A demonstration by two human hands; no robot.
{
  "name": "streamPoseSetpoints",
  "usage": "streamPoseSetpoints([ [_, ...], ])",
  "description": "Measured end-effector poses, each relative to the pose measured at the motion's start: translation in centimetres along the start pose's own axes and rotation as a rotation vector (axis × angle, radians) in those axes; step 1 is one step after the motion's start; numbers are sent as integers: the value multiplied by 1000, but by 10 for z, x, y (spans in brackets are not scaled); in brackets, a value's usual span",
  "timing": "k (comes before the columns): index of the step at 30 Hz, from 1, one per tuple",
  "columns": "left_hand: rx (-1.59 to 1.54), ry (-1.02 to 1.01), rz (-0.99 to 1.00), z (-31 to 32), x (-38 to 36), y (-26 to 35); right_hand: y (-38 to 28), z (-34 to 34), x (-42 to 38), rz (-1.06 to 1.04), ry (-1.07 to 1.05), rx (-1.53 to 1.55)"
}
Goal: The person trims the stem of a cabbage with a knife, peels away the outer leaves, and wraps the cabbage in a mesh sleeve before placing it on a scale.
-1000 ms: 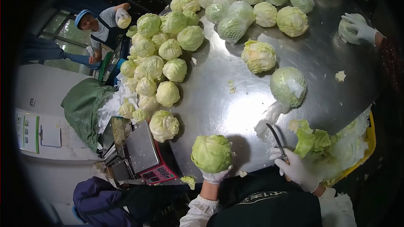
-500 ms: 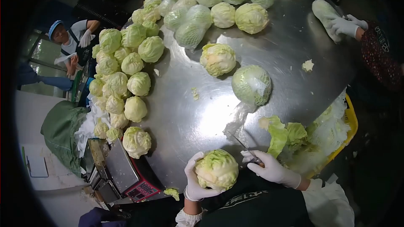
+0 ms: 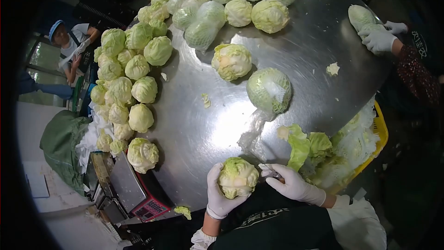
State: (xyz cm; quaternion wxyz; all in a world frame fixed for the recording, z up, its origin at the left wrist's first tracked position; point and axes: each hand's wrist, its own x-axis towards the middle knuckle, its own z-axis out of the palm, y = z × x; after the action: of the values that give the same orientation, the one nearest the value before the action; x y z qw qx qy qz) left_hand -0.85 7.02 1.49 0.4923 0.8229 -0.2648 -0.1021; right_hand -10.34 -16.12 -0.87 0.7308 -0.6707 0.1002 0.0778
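Observation:
My left hand (image 3: 216, 194), in a white glove, grips a pale green cabbage (image 3: 237, 178) at the near edge of the round steel table (image 3: 199, 129). My right hand (image 3: 290, 183), also gloved, is closed on a knife handle (image 3: 272, 173) right beside the cabbage; the blade is mostly hidden behind it. Loose trimmed leaves (image 3: 305, 144) lie just right of my right hand. A cabbage wrapped in clear film (image 3: 269, 90) sits further in, its film trailing toward me.
Many bare cabbages (image 3: 134, 78) crowd the table's left rim, and netted ones (image 3: 203, 23) the far side. A scale (image 3: 134, 190) stands at the left front. A yellow crate of leaves (image 3: 379, 132) is on the right. Another person's gloved hands (image 3: 379, 37) hold a cabbage far right; a third person (image 3: 69, 41) stands far left.
My left hand has turned the cabbage and drawn it closer to me. My right hand with the knife has moved left, up against the cabbage.

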Motion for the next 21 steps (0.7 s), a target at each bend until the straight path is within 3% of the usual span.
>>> streamPoseSetpoints([
  [2, 63, 19, -33, -1, 5, 8, -1, 2, 1, -12, 8, 11],
  [4, 128, 38, -63, 0, 6, 11, -13, 3, 1, -159, 41, -248],
  [7, 76, 103, -139, 5, 5, 4, -22, 2, 1, -106, 5, -301],
  [10, 90, 166, -90, -10, 11, -3, -24, 2, 5, -89, 49, -268],
  [12, 116, 241, -109, -41, 25, -3, -18, -3, 5, -67, 59, -333],
  [14, 295, 376, 22, -86, 48, 1, -13, -5, 4, -97, 94, -298],
  [16, 668, 490, 119, -137, 74, -9, 6, -9, 4, -86, 89, -294],
  [18, 753, 601, 60, -185, 101, -25, 20, -14, 6, -65, 102, -290],
  [21, 697, 802, -223, -253, 135, -64, 51, -21, 6, -31, 82, -258],
])
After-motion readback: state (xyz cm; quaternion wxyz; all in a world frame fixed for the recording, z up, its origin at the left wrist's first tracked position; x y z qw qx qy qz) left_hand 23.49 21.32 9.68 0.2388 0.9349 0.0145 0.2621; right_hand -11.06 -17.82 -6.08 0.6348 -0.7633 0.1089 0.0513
